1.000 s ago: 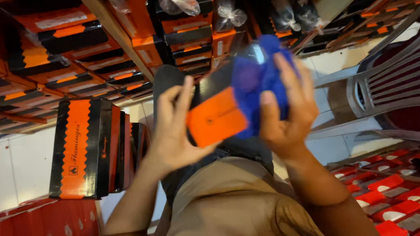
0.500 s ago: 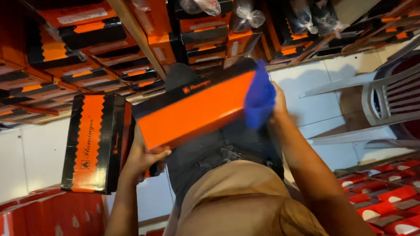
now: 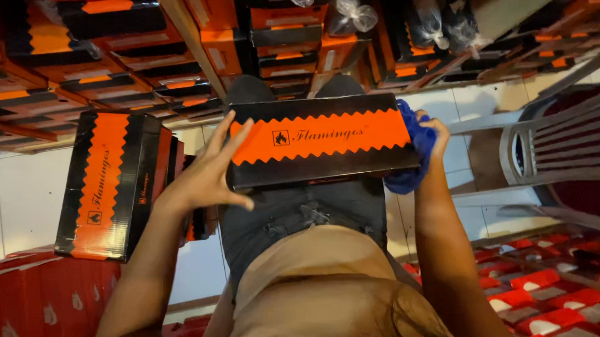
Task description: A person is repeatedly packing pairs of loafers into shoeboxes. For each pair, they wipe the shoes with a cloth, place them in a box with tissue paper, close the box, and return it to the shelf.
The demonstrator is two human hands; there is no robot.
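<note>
Head view: a closed black-and-orange box (image 3: 321,141) lies across the lap. Left hand (image 3: 210,175), fingers spread, steadies its left end; right hand (image 3: 434,136) pinches a blue cloth (image 3: 407,152) against the right end, apparently wiping. Stack (image 3: 110,182) stands left; shelves (image 3: 118,56) beyond.

Upright black-and-orange box (image 3: 110,185) standing on the pale tiled floor (image 3: 13,205) at the left, more boxes just behind it. Above, shelves (image 3: 117,82) packed with flat stacked boxes of the same colours. Clear plastic bags (image 3: 355,14) hanging along the top. Red boxes (image 3: 555,290) spread low at the right, more red ones (image 3: 36,299) at lower left. Plastic chair (image 3: 567,144) at the right edge.
</note>
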